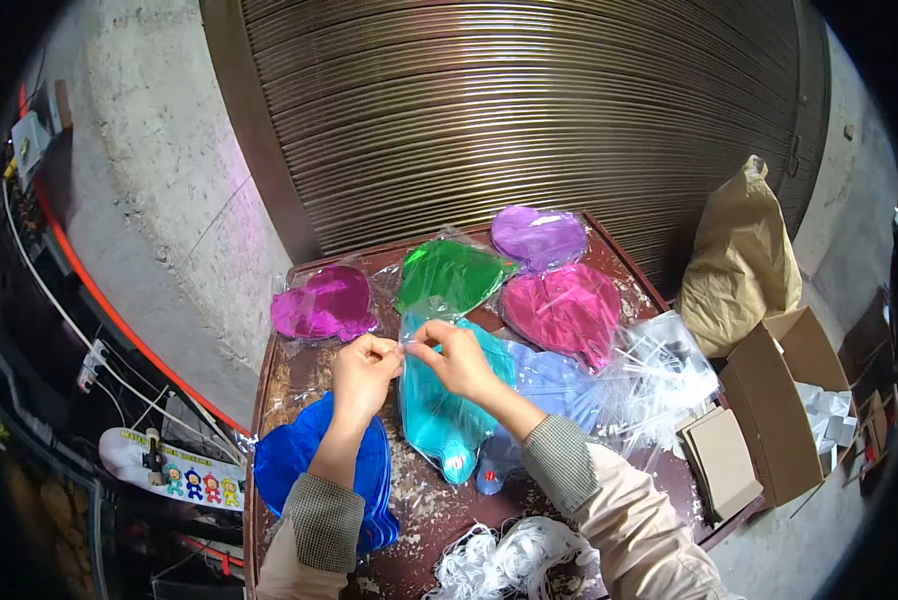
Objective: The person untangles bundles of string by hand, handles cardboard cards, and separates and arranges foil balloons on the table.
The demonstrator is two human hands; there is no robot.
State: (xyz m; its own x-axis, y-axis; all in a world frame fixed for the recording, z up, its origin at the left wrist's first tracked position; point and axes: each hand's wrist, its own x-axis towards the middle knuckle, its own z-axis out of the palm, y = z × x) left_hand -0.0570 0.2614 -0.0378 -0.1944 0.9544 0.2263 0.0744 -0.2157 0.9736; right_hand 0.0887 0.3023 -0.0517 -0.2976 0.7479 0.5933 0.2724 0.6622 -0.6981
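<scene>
My left hand (365,372) and my right hand (455,360) meet fingertip to fingertip over the table, both closed in a pinch. Between them they grip the edge of a clear plastic bag (409,325). Inside that bag lies a flat stack of teal foil balloons (447,405), partly covered by my right hand. Loose blue foil balloons (294,455) are stacked under my left forearm. Pale blue foil balloons (554,385) lie right of the teal ones, partly behind my right wrist. My fingertips hide the exact spot being pinched.
Bagged magenta (324,305), green (454,278), purple (539,238) and pink foil balloons (564,310) line the far side. White ribbon (514,560) lies near me; clear plastic sticks (659,375) and cardboard pieces (719,465) are right. A carton (769,420) and paper sack (741,265) stand beyond.
</scene>
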